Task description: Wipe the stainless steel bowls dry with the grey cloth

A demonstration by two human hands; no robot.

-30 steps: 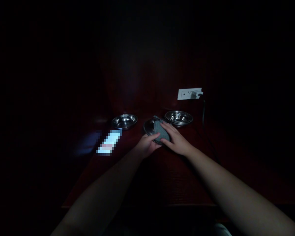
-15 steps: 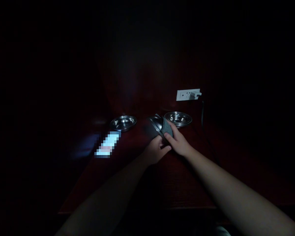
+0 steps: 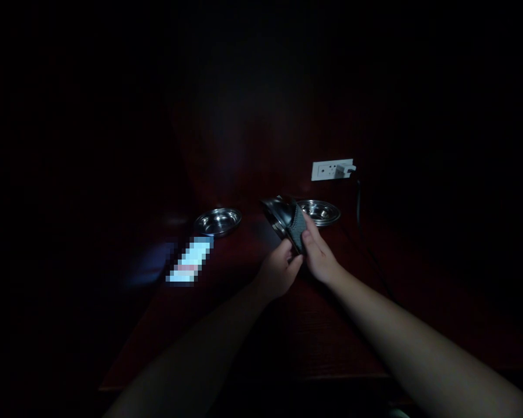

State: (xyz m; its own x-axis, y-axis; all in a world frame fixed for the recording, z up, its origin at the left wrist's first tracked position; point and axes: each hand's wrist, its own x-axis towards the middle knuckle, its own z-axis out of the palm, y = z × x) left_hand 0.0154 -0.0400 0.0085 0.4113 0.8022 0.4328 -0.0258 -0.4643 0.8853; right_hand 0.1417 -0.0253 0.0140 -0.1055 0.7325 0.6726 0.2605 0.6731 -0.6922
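A shiny steel dish (image 3: 278,210) is tilted up on its side above the table. My left hand (image 3: 280,268) grips its lower rim, thumb and fingers closed on the edge. A grey-green textured cloth (image 3: 298,232) lies against the dish's outer face. Behind it, my right hand (image 3: 320,252) presses the cloth to the metal, fingers closed along it. Farther back on the right rests a stack of steel dishes (image 3: 331,213), partly hidden by the cloth and the held dish. Another steel dish (image 3: 218,222) sits at the left.
Near the left dish glows a bright pixelated rectangle (image 3: 189,261). A white wall socket (image 3: 326,169) with a plug stands at the back right, its dark cable (image 3: 358,203) hanging onto the dark red table (image 3: 331,337). The surroundings are very dark.
The held dish has tilted and shows more of its outer face. My right hand and the cloth have slid slightly down along the dish; my left hand keeps its grip.
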